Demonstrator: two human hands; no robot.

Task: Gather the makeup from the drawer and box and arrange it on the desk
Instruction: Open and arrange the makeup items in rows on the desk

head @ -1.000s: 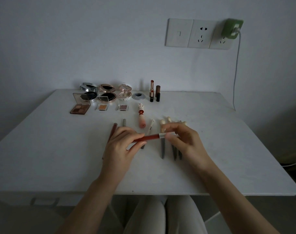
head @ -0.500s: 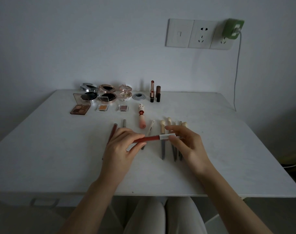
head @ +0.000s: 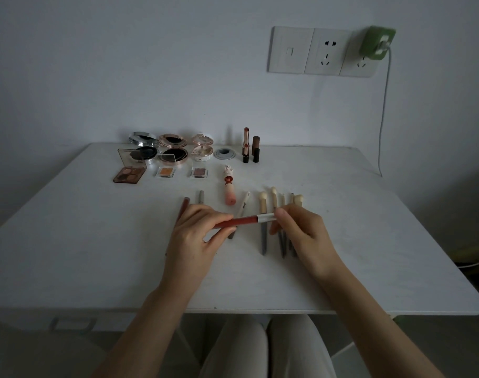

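Pinched at both ends by the left hand (head: 197, 236) and right hand (head: 301, 230), the red lip pencil (head: 241, 221) could be dropped onto the near brushes (head: 264, 230) if either grip is loosened.

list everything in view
white desk: one, centre
round compacts: three, silver, copper, pink, back left
brown eyeshadow palette: one, before compacts
square eyeshadow pans: two, orange, mauve, beside palette
round silver tin: one, beside compacts
upright lipsticks: two, dark, back
pink figure-capped tube: one, lying centre
thin pencils: two, reddish, grey, left
white pen: one, beside pink tube
cream-tipped brushes: about five, right
red silver-capped tube: one, held above desk
white socket panel: one, wall
green plug: one, right socket
left hand: grips red end
right hand: pinches silver cap
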